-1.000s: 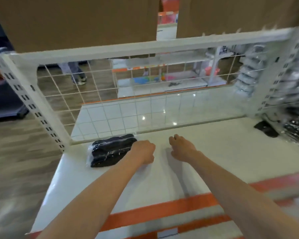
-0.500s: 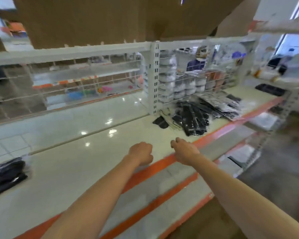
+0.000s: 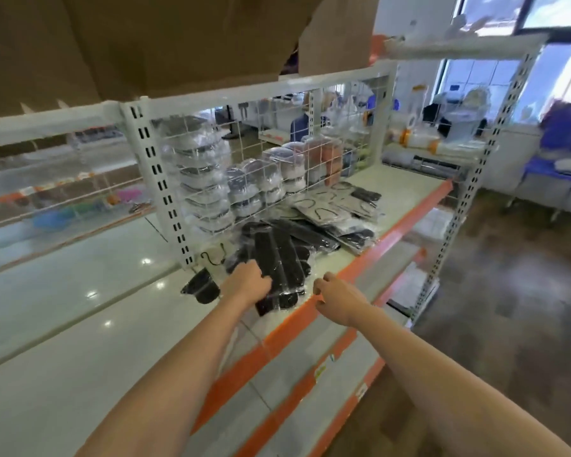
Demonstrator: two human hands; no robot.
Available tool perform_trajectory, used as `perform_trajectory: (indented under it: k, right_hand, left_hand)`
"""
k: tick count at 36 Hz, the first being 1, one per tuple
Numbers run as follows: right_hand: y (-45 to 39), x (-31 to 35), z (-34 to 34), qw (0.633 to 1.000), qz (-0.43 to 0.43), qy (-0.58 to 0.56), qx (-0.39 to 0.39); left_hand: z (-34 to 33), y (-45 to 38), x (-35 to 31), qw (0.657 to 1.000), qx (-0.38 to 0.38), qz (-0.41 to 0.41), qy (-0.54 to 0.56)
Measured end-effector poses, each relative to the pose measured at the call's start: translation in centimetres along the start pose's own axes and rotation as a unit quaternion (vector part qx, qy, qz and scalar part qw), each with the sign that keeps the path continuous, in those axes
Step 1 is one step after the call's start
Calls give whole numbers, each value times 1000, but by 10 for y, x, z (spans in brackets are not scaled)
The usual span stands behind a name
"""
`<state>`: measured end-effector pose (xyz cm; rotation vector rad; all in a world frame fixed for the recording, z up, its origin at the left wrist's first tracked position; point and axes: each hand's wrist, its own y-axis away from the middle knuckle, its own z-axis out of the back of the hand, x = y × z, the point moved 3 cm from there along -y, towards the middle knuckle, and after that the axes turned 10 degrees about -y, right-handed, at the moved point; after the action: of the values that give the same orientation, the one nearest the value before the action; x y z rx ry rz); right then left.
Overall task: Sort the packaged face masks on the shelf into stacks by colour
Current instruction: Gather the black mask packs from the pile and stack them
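A loose pile of black face masks in clear packets (image 3: 279,258) lies near the shelf's orange front edge (image 3: 370,258). Behind it lie flat packets of grey masks (image 3: 337,206). One black mask (image 3: 201,287) lies alone to the left of the pile. My left hand (image 3: 248,282) grips the near left side of the black pile, fingers curled onto a packet. My right hand (image 3: 338,296) hovers at the pile's right front corner, over the shelf edge, fingers loosely curled and holding nothing.
A white wire grid (image 3: 277,153) backs the shelf, with stacked mask packets (image 3: 200,179) behind it. A slotted upright post (image 3: 160,189) stands left of the pile. Cardboard boxes (image 3: 162,41) sit on the shelf above. Lower shelves and a wood floor lie to the right.
My view has swung right, from the stacked black packets at the shelf's left end to the mixed pile. Both hands have reached it, and my left hand has taken hold of a black packet.
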<state>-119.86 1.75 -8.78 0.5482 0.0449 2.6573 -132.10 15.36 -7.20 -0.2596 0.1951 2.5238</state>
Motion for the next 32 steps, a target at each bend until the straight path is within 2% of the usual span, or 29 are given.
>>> perform_trajectory:
  k: [3,8,14,17,20,23,25,29,32]
  right_hand:
    - [-33,-24,31,1000,-7,-2,-5]
    - [-83,-50,64,998,-11,-36,-54]
    - [-140,-53,53,998,6,-56,-1]
    - [-166,-50,43,998,13,-49,35]
    - [-190,-45,36,998,28,-4,48]
    - [-209,-34,39,997,70,10,33]
    - [-219,-27,46,995,94,-19,31]
    - [-228,-7,69,980,164,-108,32]
    - [-223,17,83,952,244,-181,46]
  left_hand:
    - [-14,-49,-6,997,39,67,12]
    - [-32,-98,-12,991,62,118,29]
    - [-25,-114,0,983,76,131,104]
    - [-9,-115,10,971,25,143,190]
    - [0,-110,22,921,-4,194,337]
    - [9,-99,25,843,-13,237,482]
    - [12,-93,24,803,-31,256,538]
    - [9,-81,18,752,-96,294,583]
    - [8,-76,5,673,-136,291,666]
